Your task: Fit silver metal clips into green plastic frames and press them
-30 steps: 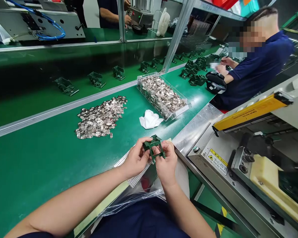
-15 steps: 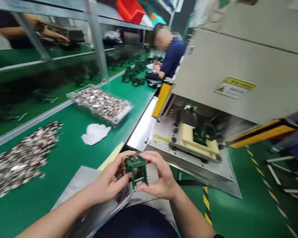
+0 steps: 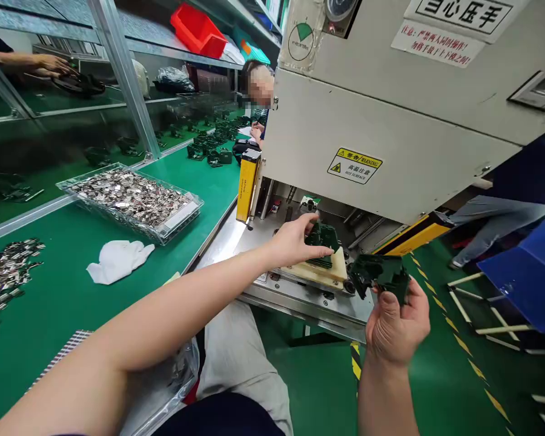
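Observation:
My left hand [image 3: 295, 240] stretches across to the press and has its thumb and fingers around a dark green moulded plastic part [image 3: 323, 237]. That part sits on a cream-coloured fixture block [image 3: 338, 266] on the metal bed. Out to the right, my right hand [image 3: 397, 318] grips a second dark green plastic part [image 3: 381, 274] between thumb and fingers, held in the air beside the fixture. Some of its fingers are hidden behind the part.
Overhead is the press housing [image 3: 390, 133], with yellow guard bars [image 3: 247, 184] at its sides. On the green bench lie a clear tray [image 3: 163, 233] of small metal pieces, a loose metal pile [image 3: 4, 272] and a white glove [image 3: 118, 260]. A co-worker [image 3: 258, 130] sits beyond.
The view has swung right toward the press. My left hand has let go of the green part both hands held and reached to the one in the fixture. My right hand keeps the first, further right.

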`<state>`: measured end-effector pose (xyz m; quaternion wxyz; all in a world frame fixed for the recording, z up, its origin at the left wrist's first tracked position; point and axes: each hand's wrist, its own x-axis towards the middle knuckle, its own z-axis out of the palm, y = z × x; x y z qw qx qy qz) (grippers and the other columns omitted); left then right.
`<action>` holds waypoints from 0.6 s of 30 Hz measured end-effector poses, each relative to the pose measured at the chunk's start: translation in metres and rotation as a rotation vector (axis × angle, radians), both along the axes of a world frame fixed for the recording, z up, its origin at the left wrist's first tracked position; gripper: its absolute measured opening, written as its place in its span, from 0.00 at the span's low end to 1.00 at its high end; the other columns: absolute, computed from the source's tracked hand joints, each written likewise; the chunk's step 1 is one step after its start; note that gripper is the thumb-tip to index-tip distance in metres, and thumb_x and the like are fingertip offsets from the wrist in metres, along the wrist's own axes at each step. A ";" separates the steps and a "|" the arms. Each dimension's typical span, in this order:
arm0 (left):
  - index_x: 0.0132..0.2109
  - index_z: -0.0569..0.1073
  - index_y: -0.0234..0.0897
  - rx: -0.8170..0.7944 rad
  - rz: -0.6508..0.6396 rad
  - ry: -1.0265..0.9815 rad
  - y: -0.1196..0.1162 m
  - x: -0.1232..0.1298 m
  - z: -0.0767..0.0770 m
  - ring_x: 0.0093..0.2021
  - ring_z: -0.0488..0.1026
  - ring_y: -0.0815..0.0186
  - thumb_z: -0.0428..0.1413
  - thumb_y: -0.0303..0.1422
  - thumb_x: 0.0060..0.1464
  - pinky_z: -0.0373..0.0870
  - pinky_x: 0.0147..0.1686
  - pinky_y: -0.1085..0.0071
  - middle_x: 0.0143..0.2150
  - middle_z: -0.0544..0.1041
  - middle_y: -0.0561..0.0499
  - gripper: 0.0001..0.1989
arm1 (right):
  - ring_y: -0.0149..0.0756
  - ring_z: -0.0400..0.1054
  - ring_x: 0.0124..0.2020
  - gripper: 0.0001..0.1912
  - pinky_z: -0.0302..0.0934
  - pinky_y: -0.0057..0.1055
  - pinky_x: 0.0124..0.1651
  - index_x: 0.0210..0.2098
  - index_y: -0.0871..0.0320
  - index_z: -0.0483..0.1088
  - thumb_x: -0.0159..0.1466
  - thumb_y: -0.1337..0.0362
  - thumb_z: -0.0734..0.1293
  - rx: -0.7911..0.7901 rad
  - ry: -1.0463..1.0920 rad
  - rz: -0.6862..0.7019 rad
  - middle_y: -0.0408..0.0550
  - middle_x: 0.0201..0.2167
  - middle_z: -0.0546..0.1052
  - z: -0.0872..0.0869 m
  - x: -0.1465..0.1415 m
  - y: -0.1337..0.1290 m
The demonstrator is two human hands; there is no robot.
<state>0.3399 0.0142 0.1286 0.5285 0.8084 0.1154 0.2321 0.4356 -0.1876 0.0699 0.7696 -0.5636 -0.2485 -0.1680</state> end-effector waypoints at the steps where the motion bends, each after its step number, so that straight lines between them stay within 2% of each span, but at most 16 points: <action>1: 0.60 0.63 0.32 -0.089 0.022 -0.051 0.002 -0.007 0.000 0.46 0.74 0.56 0.67 0.38 0.43 0.72 0.49 0.54 0.48 0.74 0.39 0.39 | 0.49 0.69 0.49 0.34 0.60 0.53 0.56 0.51 0.59 0.68 0.51 0.51 0.79 -0.056 -0.030 0.025 0.54 0.47 0.72 0.004 0.003 0.006; 3: 0.59 0.64 0.33 -0.220 0.049 -0.134 0.008 -0.035 -0.001 0.43 0.74 0.60 0.68 0.37 0.43 0.72 0.48 0.57 0.46 0.74 0.42 0.38 | 0.50 0.69 0.49 0.34 0.63 0.50 0.54 0.52 0.60 0.67 0.53 0.49 0.77 -0.198 -0.087 0.091 0.56 0.47 0.72 0.013 0.010 0.020; 6: 0.56 0.68 0.36 -0.258 0.087 -0.086 0.022 -0.100 -0.010 0.48 0.73 0.59 0.67 0.36 0.43 0.70 0.53 0.57 0.48 0.73 0.44 0.32 | 0.49 0.70 0.45 0.34 0.66 0.46 0.49 0.51 0.59 0.68 0.54 0.44 0.75 -0.485 -0.182 0.202 0.55 0.44 0.74 0.026 0.019 0.040; 9: 0.53 0.70 0.39 -0.260 0.164 0.041 0.035 -0.164 -0.029 0.50 0.73 0.57 0.66 0.35 0.45 0.69 0.53 0.57 0.50 0.73 0.43 0.27 | 0.47 0.70 0.42 0.33 0.65 0.46 0.48 0.50 0.57 0.70 0.55 0.42 0.73 -0.725 -0.278 0.247 0.53 0.42 0.75 0.034 0.024 0.053; 11: 0.52 0.70 0.41 -0.262 0.189 0.113 0.040 -0.194 -0.046 0.50 0.74 0.56 0.65 0.35 0.46 0.71 0.52 0.56 0.49 0.75 0.44 0.25 | 0.48 0.70 0.44 0.33 0.64 0.46 0.50 0.51 0.56 0.70 0.55 0.41 0.72 -0.816 -0.298 0.270 0.52 0.43 0.76 0.037 0.026 0.059; 13: 0.52 0.72 0.42 -0.262 0.187 0.148 0.041 -0.210 -0.062 0.52 0.74 0.53 0.66 0.34 0.45 0.71 0.52 0.54 0.51 0.75 0.43 0.25 | 0.49 0.69 0.46 0.34 0.63 0.47 0.51 0.51 0.55 0.70 0.55 0.39 0.71 -0.870 -0.287 0.290 0.52 0.44 0.75 0.037 0.028 0.062; 15: 0.52 0.72 0.43 -0.278 0.151 0.169 0.041 -0.215 -0.075 0.57 0.71 0.50 0.67 0.34 0.44 0.68 0.55 0.51 0.60 0.70 0.40 0.26 | 0.51 0.69 0.49 0.35 0.62 0.49 0.52 0.52 0.56 0.70 0.56 0.37 0.69 -0.887 -0.298 0.280 0.54 0.46 0.75 0.034 0.031 0.058; 18: 0.52 0.72 0.42 -0.313 0.040 0.211 0.043 -0.210 -0.086 0.61 0.66 0.50 0.67 0.34 0.44 0.62 0.60 0.51 0.69 0.58 0.38 0.26 | 0.54 0.65 0.54 0.35 0.58 0.53 0.56 0.56 0.55 0.68 0.59 0.37 0.65 -0.877 -0.363 0.168 0.56 0.52 0.72 0.023 0.036 0.031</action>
